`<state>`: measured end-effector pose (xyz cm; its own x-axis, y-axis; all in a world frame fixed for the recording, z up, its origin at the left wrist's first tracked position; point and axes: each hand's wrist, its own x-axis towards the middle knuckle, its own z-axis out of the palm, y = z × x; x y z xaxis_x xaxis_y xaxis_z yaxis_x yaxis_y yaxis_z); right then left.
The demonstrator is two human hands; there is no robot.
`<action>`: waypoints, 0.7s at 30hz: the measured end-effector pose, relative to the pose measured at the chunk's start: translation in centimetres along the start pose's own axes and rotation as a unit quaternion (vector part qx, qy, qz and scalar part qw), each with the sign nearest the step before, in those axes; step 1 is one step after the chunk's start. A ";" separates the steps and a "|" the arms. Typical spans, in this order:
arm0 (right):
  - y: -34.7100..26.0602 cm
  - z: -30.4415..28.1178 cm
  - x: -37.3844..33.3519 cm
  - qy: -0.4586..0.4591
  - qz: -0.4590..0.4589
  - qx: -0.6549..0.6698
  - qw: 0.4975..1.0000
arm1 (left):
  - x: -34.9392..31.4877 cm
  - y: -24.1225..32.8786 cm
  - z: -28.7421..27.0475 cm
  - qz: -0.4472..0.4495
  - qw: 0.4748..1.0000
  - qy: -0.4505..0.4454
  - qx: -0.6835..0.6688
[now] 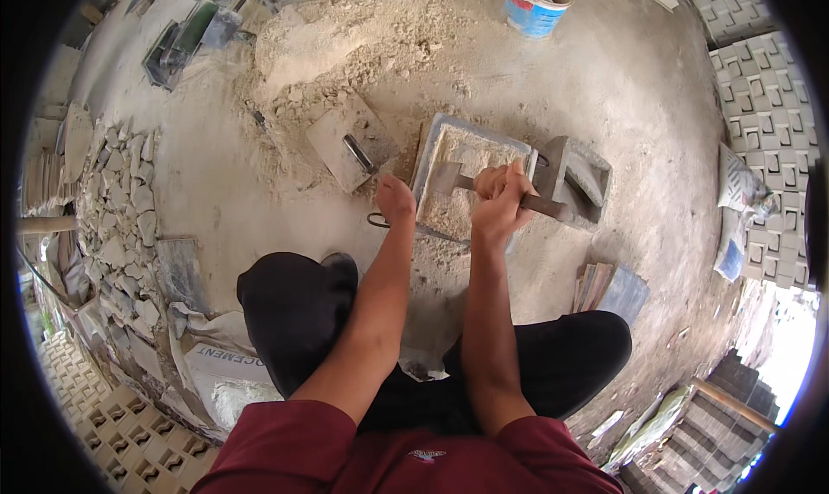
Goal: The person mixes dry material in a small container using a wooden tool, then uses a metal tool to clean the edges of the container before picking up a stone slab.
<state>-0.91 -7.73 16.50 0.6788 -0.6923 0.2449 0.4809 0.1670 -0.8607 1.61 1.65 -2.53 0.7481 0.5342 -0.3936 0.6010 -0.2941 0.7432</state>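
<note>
A metal-rimmed mould filled with pale, crumbly mix lies on the floor in front of me. My right hand is wrapped round the wooden handle of a tool with a flat, squarish head, which is over the mix. The handle end juts out to the right. My left hand is closed beside the mould's left edge; whatever it holds, if anything, is hidden. Just beyond it, a short dark metal piece lies on a square, dusty board. A dark metal loop sticks out below my left hand.
A grey block-shaped mould stands right of the filled one. Loose pale mix is heaped beyond. A blue and white bucket stands far off. Broken pieces lie left, stacked patterned blocks right. Thin slabs are by my right knee.
</note>
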 end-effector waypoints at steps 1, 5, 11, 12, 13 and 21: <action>1.1 -0.6 -0.8 0.002 0.001 -0.002 1.000 | -0.1 -0.1 -0.4 -0.018 0.999 -0.026 -0.035; 3.7 -2.2 -2.5 -0.021 -0.017 -0.076 0.997 | -1.6 1.2 -0.8 -0.044 0.996 -0.047 -0.069; -0.7 -1.2 -0.5 0.025 0.012 -0.008 1.000 | -0.8 1.1 -0.8 0.005 0.999 0.002 -0.047; -0.8 -1.3 -0.3 0.014 -0.006 -0.010 1.000 | -0.9 0.9 -0.8 0.003 0.999 0.000 -0.045; 0.4 -1.9 -1.0 0.016 -0.004 -0.013 1.000 | -0.9 0.8 -0.8 -0.013 0.999 -0.010 -0.045; 1.5 -2.2 -1.9 -0.004 0.001 -0.021 1.000 | 0.3 0.0 0.1 -0.038 0.997 -0.014 -0.062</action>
<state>-2.70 -7.76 13.79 0.6846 -0.6859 0.2468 0.4557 0.1385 -0.8793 1.84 1.68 -2.71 0.7097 0.5293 -0.4650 0.6182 -0.1514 0.7713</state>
